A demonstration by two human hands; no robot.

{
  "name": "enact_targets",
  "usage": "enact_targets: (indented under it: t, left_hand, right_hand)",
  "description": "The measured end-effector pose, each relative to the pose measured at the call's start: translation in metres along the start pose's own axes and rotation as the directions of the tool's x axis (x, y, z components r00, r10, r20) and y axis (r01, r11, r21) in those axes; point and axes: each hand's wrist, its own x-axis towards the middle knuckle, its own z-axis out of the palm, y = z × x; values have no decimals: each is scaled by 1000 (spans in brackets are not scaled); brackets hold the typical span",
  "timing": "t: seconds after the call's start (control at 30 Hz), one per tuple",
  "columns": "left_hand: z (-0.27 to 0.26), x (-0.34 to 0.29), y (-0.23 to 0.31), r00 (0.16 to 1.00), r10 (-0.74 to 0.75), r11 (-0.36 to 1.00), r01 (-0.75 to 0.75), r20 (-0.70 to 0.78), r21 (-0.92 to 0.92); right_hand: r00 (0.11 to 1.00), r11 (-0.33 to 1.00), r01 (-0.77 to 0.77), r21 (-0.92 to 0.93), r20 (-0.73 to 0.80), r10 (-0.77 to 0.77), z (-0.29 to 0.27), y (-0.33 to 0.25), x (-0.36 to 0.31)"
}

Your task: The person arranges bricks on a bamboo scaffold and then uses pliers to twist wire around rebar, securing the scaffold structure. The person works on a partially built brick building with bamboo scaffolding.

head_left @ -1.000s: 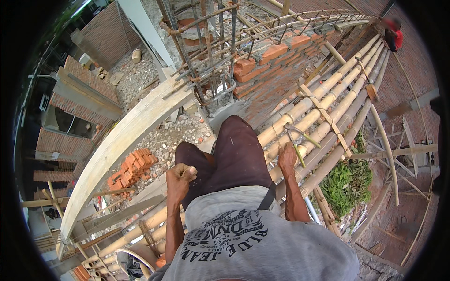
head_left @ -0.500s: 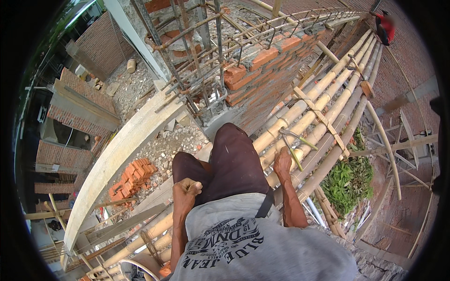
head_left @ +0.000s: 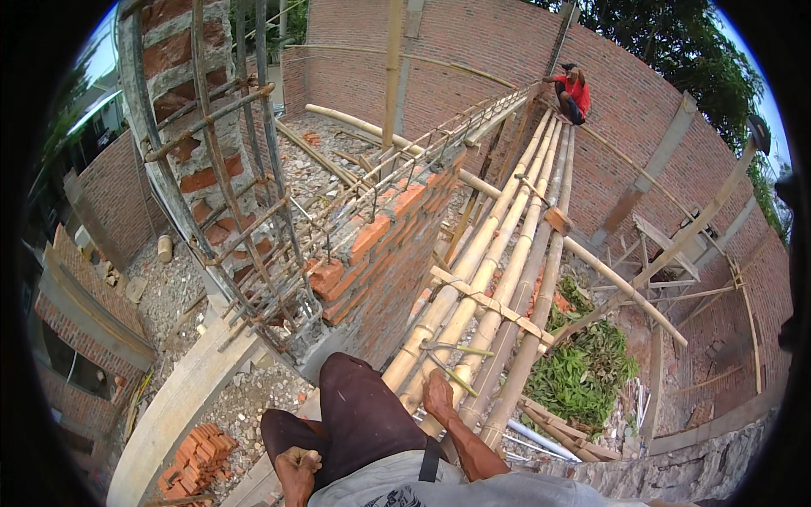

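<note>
My left hand (head_left: 298, 471) is held over my left thigh, its fingers curled together; anything inside them is too small to make out. My right hand (head_left: 438, 395), also with curled fingers, rests on the bamboo poles (head_left: 463, 328) beside my right knee. What lies under those fingers is hidden. Just beyond it, a pair of pincers (head_left: 457, 347) with yellow-green handles lies spread apart on the poles, one handle close to my knuckles. A wooden crosspiece (head_left: 490, 302) is lashed over the poles farther ahead.
Left of the poles runs a partly built brick wall (head_left: 384, 245) with a rebar cage (head_left: 221, 160) at its near end. Loose bricks (head_left: 196, 460) lie below on rubble. Leafy branches (head_left: 583, 376) lie to the right. Another person (head_left: 574, 95) in red crouches at the poles' far end.
My view has tilted up, bringing the far wall and the whole person in red into sight. Both hands stay in about the same place against my legs and the poles; the pincers lie still.
</note>
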Motion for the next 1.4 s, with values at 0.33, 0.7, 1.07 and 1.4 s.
enact_targets:
  t: [0.33, 0.7, 1.07, 1.4]
  left_hand:
    - [-6, 2, -10, 999, -7, 992, 3, 33, 129]
    - [-19, -24, -11, 997, 60, 977, -48, -54, 209]
    - [-7, -21, -22, 974, 198, 962, -173, -105, 212]
    - [-13, -25, -23, 979, 172, 964, -145, -105, 224]
  right_hand:
    - [951, 961, 261, -86, -149, -271, 11, 18, -5]
    - [987, 987, 136, 90, 79, -143, -48, -56, 14]
    - [-466, 391, -236, 890, 250, -849, -313, -296, -22]
    - [-583, 223, 22, 975, 194, -789, -297, -310, -63]
